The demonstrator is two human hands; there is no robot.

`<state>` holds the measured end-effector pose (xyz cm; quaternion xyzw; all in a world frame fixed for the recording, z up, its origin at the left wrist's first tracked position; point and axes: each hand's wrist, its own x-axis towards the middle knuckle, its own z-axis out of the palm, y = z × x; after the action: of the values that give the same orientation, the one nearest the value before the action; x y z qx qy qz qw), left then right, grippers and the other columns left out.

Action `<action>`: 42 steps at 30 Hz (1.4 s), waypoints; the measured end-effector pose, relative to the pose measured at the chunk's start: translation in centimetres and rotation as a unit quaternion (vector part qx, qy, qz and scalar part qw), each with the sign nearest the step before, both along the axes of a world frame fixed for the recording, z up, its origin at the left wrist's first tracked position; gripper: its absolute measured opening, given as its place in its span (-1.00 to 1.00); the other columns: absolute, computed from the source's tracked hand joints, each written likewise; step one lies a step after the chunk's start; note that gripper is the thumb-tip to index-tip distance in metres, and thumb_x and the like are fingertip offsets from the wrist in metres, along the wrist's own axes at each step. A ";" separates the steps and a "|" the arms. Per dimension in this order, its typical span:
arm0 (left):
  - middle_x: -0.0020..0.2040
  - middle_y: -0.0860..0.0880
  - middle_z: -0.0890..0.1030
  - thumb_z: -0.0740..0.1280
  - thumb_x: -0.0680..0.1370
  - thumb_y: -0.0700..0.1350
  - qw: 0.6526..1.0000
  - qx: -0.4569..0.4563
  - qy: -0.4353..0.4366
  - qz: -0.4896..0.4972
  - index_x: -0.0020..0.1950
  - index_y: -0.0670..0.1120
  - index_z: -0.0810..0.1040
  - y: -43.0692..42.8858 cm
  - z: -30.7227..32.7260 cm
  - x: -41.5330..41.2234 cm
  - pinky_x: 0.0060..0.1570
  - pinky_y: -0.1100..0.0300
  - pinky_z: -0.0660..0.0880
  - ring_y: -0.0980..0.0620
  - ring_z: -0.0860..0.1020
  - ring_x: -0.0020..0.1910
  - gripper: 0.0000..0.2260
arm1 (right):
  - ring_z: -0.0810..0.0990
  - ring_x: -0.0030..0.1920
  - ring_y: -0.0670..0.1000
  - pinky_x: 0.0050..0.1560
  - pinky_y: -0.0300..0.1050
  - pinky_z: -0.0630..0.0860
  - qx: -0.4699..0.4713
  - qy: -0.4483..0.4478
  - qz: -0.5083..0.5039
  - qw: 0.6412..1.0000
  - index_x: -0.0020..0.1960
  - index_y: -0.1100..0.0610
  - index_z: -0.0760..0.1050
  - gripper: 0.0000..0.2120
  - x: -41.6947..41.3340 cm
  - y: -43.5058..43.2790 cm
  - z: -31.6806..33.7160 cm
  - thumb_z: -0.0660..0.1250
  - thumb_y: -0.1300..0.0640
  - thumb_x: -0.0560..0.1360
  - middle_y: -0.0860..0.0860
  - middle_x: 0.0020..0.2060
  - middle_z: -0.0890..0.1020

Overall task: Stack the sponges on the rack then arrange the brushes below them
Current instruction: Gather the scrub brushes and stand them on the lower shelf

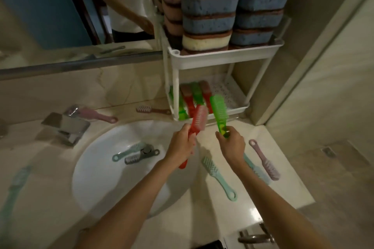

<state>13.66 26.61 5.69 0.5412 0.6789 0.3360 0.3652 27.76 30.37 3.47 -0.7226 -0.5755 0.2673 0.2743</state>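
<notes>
Okay, left hand was clenched round the handle of a red translucent plastic scrub brush, bristle head tilted up and right toward the rack; right hand pinched the handle end of a green translucent plastic scrub brush, head up, just in front of the lower shelf. Both held brushes sat mid-frame, heads near each other but apart.

Up and right of centre stood the white plastic two-tier rack. Its top tier held stacked blue sponges with brown tops, plus a cream sponge low in the left stack. Its lower tier had a row of red and green brushes on the left half, directly above the hands in frame.

Loose items: teal brush and grey brush in the white round basin, mint brush on the counter below the hands, pink brush at right, and a second teal brush partly hidden by the right forearm.
</notes>
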 end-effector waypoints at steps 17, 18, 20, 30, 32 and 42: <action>-0.38 -0.08 0.50 0.08 0.61 -0.29 0.966 -0.082 -0.102 0.222 -0.30 -0.08 0.34 13.3 -0.2 3.3 -0.29 0.21 0.52 0.04 0.48 -0.42 -0.71 | 0.56 0.19 0.15 0.13 0.00 0.52 -0.100 -0.197 0.178 0.959 0.21 0.22 0.48 -0.72 2.1 20.1 0.5 0.19 0.12 0.57 0.15 0.15 0.59; -0.39 -0.07 0.49 0.09 0.61 -0.29 0.965 -0.080 -0.100 0.228 -0.31 -0.09 0.35 13.3 -0.2 3.2 -0.38 0.30 0.49 0.07 0.49 -0.45 -0.69 | 0.55 0.20 0.15 0.16 0.02 0.52 -0.110 -0.198 0.186 0.956 0.22 0.23 0.46 -0.72 2.0 20.4 0.0 0.17 0.13 0.58 0.16 0.17 0.57; -0.40 -0.07 0.50 0.10 0.60 -0.29 0.962 -0.079 -0.102 0.239 -0.33 -0.10 0.37 13.4 -0.3 3.2 -0.51 0.42 0.44 0.15 0.50 -0.54 -0.69 | 0.53 0.22 0.15 0.19 0.01 0.51 -0.132 -0.195 0.204 0.950 0.24 0.24 0.43 -0.72 1.7 20.9 -0.7 0.14 0.15 0.59 0.18 0.19 0.54; -0.16 -0.09 0.57 0.24 0.54 -0.32 0.927 -0.122 -0.221 0.278 -0.07 -0.15 0.46 14.1 0.3 2.4 -0.30 0.28 0.50 0.02 0.56 -0.22 -0.92 | 0.50 0.22 0.16 0.17 -0.03 0.47 -0.130 -0.223 0.250 0.933 0.33 0.26 0.31 -0.67 1.4 21.4 -3.1 0.08 0.15 0.62 0.21 0.24 0.48; -0.08 -0.08 0.57 0.29 0.53 -0.29 0.916 -0.132 -0.247 0.288 -0.02 -0.11 0.44 14.2 0.3 2.0 -0.21 0.16 0.52 -0.04 0.56 -0.10 -0.89 | 0.50 0.24 0.18 0.20 0.02 0.49 -0.134 -0.211 0.244 0.937 0.35 0.27 0.29 -0.65 1.7 21.2 -3.2 0.09 0.14 0.62 0.23 0.26 0.46; 0.04 -0.19 0.56 0.27 0.52 -0.38 0.870 -0.076 -0.355 0.334 -0.07 -0.16 0.46 17.1 0.4 3.1 -0.26 0.27 0.51 0.01 0.56 -0.19 -0.87 | 0.51 -0.16 -0.01 -0.26 -0.23 0.40 -0.089 0.054 0.343 0.934 -0.11 0.13 0.41 -0.88 1.3 16.3 1.9 0.35 0.24 0.45 0.06 -0.18 0.55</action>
<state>16.73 43.75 6.13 0.0972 0.6671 0.5547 0.4877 29.07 46.63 5.38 -0.4874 -0.7465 0.4336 0.1312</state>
